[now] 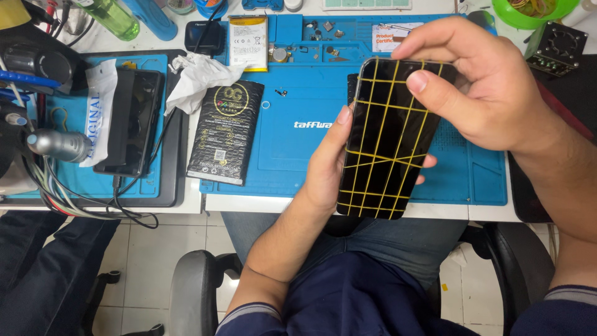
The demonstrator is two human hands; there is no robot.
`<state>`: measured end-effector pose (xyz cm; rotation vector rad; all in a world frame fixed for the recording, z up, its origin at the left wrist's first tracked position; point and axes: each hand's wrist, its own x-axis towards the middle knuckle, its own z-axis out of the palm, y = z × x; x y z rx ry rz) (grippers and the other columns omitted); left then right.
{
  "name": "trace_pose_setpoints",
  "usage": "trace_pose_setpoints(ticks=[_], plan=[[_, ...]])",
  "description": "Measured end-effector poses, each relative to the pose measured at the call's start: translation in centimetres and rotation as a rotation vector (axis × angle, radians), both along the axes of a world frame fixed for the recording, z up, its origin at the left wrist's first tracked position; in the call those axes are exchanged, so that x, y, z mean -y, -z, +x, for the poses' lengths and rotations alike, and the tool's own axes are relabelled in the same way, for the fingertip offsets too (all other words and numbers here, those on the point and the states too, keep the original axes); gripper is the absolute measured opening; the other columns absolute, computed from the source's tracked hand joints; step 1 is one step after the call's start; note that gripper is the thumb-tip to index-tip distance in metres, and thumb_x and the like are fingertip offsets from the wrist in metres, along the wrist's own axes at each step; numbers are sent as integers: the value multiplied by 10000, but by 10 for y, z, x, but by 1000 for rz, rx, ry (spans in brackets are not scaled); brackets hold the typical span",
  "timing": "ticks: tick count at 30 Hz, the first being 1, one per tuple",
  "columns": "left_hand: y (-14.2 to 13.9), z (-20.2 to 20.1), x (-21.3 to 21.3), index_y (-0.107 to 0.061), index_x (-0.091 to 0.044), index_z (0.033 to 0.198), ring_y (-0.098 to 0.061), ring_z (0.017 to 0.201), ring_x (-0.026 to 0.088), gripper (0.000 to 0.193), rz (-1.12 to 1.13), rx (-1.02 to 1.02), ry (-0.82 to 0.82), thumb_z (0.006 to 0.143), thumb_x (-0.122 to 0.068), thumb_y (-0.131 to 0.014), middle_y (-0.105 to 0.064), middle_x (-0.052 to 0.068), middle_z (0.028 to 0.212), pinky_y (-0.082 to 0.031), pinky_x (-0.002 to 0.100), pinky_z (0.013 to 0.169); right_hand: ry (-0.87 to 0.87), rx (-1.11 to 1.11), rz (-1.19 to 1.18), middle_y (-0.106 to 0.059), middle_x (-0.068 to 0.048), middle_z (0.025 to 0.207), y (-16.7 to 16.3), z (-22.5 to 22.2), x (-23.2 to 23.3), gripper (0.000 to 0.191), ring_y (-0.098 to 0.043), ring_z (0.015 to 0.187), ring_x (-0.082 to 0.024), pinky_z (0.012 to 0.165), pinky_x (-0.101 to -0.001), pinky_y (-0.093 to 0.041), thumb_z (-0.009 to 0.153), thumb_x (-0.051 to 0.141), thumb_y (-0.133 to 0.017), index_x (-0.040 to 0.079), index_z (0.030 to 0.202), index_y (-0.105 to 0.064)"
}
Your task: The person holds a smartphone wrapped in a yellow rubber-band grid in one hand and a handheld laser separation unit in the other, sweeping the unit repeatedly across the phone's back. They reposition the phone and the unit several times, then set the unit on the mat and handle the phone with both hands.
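Observation:
A black smartphone [387, 140] wrapped in several yellow rubber bands, crossing lengthwise and across, is held above the front edge of the blue work mat [292, 155]. My left hand [326, 165] grips its lower left side from beneath, with fingertips showing at the phone's right edge. My right hand [479, 81] holds the top end, thumb pressed on the screen near the upper right corner.
A black flat package [225, 132] lies at the mat's left, crumpled white tissue [199, 78] above it. A phone battery [248, 42] and small parts sit at the mat's back. Another dark phone [134, 121] rests on a left mat, cables and tools beside it. A green bowl [535, 11] stands back right.

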<state>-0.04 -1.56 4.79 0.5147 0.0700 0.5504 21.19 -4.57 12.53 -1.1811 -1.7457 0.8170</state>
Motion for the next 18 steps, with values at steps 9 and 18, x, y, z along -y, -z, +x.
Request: trace_pose_setpoints(ticks=[9, 18], plan=[[10, 1, -2, -491, 60, 1454, -697, 1086, 320, 691, -108, 121, -349, 1215, -543, -252, -651, 239, 1270, -577, 454, 1018, -132, 659, 452, -179, -370, 1560, -12, -43, 15, 1179, -354, 1453, -549, 1116, -546, -487, 669, 469, -952, -36, 1480, -260], [10, 0, -6, -527, 27, 1430, -675, 1176, 278, 646, -28, 177, -397, 1225, -512, -237, -667, 205, 1294, -541, 402, 1096, -157, 645, 446, -139, -434, 1551, -1, -46, 21, 1141, -363, 1430, -607, 1081, -545, -506, 707, 392, -949, -95, 1443, -227]])
